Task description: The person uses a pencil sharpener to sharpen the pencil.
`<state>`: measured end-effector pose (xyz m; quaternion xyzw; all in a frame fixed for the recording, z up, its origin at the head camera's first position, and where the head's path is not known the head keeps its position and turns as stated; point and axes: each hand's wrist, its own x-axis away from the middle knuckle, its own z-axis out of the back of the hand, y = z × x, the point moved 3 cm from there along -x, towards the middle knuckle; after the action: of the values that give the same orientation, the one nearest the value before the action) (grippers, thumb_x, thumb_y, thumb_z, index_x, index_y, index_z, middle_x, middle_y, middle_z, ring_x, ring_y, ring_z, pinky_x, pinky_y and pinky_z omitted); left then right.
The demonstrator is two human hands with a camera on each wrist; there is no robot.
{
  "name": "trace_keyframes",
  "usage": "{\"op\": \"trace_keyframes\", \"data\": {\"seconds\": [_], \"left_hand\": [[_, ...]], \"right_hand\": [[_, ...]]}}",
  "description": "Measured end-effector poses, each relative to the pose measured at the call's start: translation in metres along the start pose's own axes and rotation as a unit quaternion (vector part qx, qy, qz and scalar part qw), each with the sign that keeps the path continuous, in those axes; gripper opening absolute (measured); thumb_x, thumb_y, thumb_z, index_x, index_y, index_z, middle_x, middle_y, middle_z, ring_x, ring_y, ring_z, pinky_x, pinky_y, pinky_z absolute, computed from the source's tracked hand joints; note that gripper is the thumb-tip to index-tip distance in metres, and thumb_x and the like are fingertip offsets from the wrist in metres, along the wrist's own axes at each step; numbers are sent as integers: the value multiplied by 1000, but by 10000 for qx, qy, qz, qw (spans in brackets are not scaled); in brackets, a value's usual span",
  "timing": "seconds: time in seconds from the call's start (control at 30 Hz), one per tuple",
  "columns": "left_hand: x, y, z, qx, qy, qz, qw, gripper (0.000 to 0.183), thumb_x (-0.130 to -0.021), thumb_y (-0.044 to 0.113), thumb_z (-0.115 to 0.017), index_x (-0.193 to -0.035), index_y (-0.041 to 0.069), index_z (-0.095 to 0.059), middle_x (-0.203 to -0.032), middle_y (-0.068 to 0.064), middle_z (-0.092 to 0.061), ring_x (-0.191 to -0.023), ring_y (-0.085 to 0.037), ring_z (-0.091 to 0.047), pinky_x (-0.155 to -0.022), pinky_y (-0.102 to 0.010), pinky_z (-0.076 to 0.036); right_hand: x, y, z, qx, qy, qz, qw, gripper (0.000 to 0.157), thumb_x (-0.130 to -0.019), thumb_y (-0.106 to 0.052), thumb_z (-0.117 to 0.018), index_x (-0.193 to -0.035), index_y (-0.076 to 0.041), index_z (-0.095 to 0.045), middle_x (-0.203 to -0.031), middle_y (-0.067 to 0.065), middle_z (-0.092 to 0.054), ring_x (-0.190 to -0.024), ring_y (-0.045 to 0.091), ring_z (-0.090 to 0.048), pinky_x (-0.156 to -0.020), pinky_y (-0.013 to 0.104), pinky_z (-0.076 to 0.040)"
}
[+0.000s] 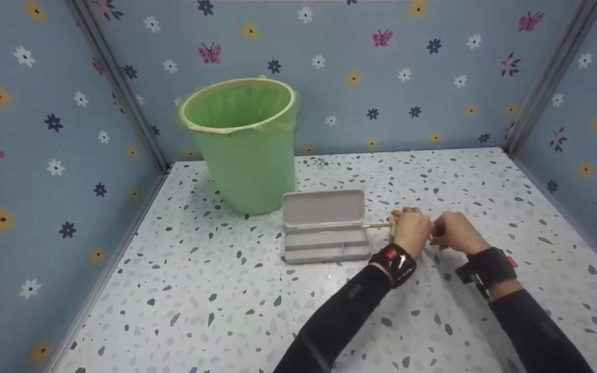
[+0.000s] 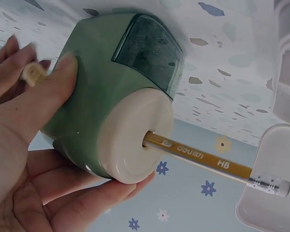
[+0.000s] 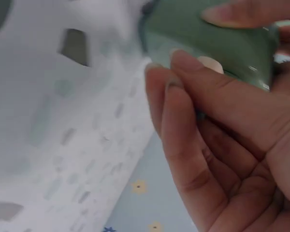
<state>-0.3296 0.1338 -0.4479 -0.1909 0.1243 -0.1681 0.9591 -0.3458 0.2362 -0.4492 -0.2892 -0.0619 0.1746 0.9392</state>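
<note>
My left hand (image 1: 411, 228) grips a green crank pencil sharpener (image 2: 94, 63) with a cream front and a dark see-through shavings window. From the hole in its front sticks a yellow HB pencil (image 2: 198, 155), its metal-banded eraser end pointing outward. On the sharpener's other side, my right hand (image 1: 456, 233) pinches the cream crank handle (image 2: 35, 73); its fingers cover most of the handle in the right wrist view. In the head view the hands hide the sharpener, and the pencil (image 1: 378, 225) shows level, its end right by the pencil case.
A grey pencil case (image 1: 324, 207) lies with its lid raised, left of my hands, showing divided compartments. Behind it to the left stands a green bin (image 1: 252, 166) with a liner over its rim. Flower-patterned panels (image 1: 350, 77) enclose the speckled table (image 1: 200, 300) at back and sides.
</note>
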Motion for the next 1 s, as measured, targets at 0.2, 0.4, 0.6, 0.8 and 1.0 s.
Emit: {"op": "trace_keyframes", "data": {"seconds": [0.2, 0.4, 0.6, 0.8, 1.0], "left_hand": [[2, -1, -1, 147, 172, 155, 9996, 32, -102, 27, -44, -115, 32, -73, -119, -1, -70, -105, -19, -68, -87, -41, -56], [2, -1, -1, 263, 231, 66, 9994, 34, -102, 27, -42, -115, 32, -73, -120, -2, -70, -106, -20, -67, -87, -41, -56], [1, -1, -2, 232, 324, -66, 9992, 34, -101, 23, -43, -114, 34, -73, -119, -3, -70, -105, -20, -68, -86, -41, -56], [0, -2, -2, -50, 413, -232, 9989, 32, -100, 20, -47, -113, 32, -74, -114, 0, -72, -99, -16, -69, -82, -40, -58], [-1, -1, -3, 44, 652, -211, 9976, 34, -103, 21, -43, -121, 30, -70, -108, 1, -73, -92, -15, -69, -79, -38, -57]], "right_hand": [[2, -15, 12, 441, 367, 440, 9974, 8, -73, 9, -75, -70, 4, -69, -61, 12, -67, -51, 17, -60, -49, 26, -46], [2, -17, 13, 518, 547, 312, 9967, 10, -72, 11, -75, -69, 4, -68, -63, 14, -67, -52, 18, -61, -51, 28, -50], [1, -18, 16, 483, 788, 114, 9957, 11, -73, 12, -72, -71, 3, -68, -66, 14, -67, -56, 19, -62, -54, 33, -54], [-1, -22, 18, 548, 1070, 54, 9927, 9, -75, 12, -72, -73, 4, -68, -69, 17, -67, -60, 23, -64, -57, 36, -55], [-12, -24, 23, 619, 1434, -25, 9877, 6, -79, 11, -70, -76, 6, -69, -72, 20, -68, -63, 27, -62, -59, 37, -51]]}}
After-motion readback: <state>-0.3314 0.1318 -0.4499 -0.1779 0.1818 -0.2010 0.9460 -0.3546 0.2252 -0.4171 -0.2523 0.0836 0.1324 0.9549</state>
